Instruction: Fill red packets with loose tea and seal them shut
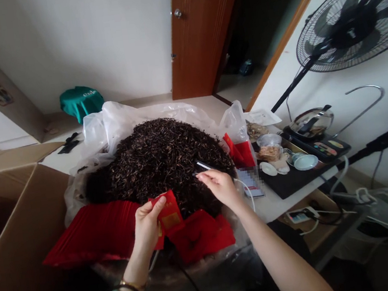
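A large heap of dark dried tea leaves [166, 154] lies on a clear plastic sheet or bag [115, 117]. At the near edge of the heap, my left hand [149, 223] is closed on a small red packet [170, 213] with a gold patch. My right hand [219, 187] pinches a small flat dark tool with a pale strip [203, 166], held over the right side of the leaves. Its exact kind is unclear. A long row of red packets [94, 232] lies left of my left hand. More red packets [204, 235] lie loosely between my hands.
An open cardboard box [53, 188] stands at the left. On the right are further red packets [243, 153], a phone-like screen [250, 181], a clear tub [270, 147], white cups [305, 162] and a glass kettle [312, 122]. A standing fan [350, 29] rises behind them.
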A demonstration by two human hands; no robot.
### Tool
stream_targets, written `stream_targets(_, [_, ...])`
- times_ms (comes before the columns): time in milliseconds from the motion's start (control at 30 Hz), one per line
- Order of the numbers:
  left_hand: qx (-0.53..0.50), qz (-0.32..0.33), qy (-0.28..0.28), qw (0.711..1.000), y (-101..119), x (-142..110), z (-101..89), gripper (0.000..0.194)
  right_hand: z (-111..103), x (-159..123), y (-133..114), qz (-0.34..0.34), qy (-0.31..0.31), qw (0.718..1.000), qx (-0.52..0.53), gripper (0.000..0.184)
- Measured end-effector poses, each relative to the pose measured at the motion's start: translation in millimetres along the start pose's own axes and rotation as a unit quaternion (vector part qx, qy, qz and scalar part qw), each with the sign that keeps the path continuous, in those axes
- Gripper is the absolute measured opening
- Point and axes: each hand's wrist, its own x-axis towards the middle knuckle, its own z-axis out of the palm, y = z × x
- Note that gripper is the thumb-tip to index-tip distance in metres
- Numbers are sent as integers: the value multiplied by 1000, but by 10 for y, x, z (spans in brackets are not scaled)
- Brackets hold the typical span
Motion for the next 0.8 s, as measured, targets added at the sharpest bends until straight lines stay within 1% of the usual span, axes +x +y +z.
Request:
stream_targets(67, [-11, 1, -2, 1000, -3, 2, 4, 34, -54, -63, 27, 21, -11, 1000, 5, 30])
stream_targets(133, [-7, 2, -15, 1000, -21, 1, 8, 35, -31, -144, 3, 32, -47, 998, 20, 31])
stream_targets(200, [16, 5, -31, 999, -41, -5, 13, 37, 58, -217, -51, 36, -83, 995, 40, 31])
stream_targets(267, [52, 8, -50, 997, -49, -17, 18, 37, 186, -262, -113, 37, -103, 992, 62, 34])
stream_targets(333, [85, 14, -73, 994, -39, -32, 22, 36, 324, -276, -164, 32, -104, 991, 76, 33])
stream_targets(367, [98, 21, -85, 991, -28, -39, 23, 36, 389, -273, -183, 24, -99, 992, 80, 29])
stream_targets(433, [116, 43, -101, 987, -2, -49, 20, 34, 495, -254, -206, 7, -76, 994, 83, 19])
stream_targets(500, [121, 58, -105, 985, 18, -51, 11, 34, 559, -227, -212, 1, -50, 995, 84, 17])
stream_targets(567, [112, 57, -99, 987, 27, -46, -1, 36, 579, -199, -211, 11, -38, 996, 83, 20])
stream_targets(667, [103, 47, -92, 989, 28, -45, -10, 39, 555, -164, -213, 40, -49, 994, 92, 22])
stream_targets(800, [113, 59, -104, 986, 29, -66, 1, 41, 516, -139, -221, 66, -59, 989, 118, 21])
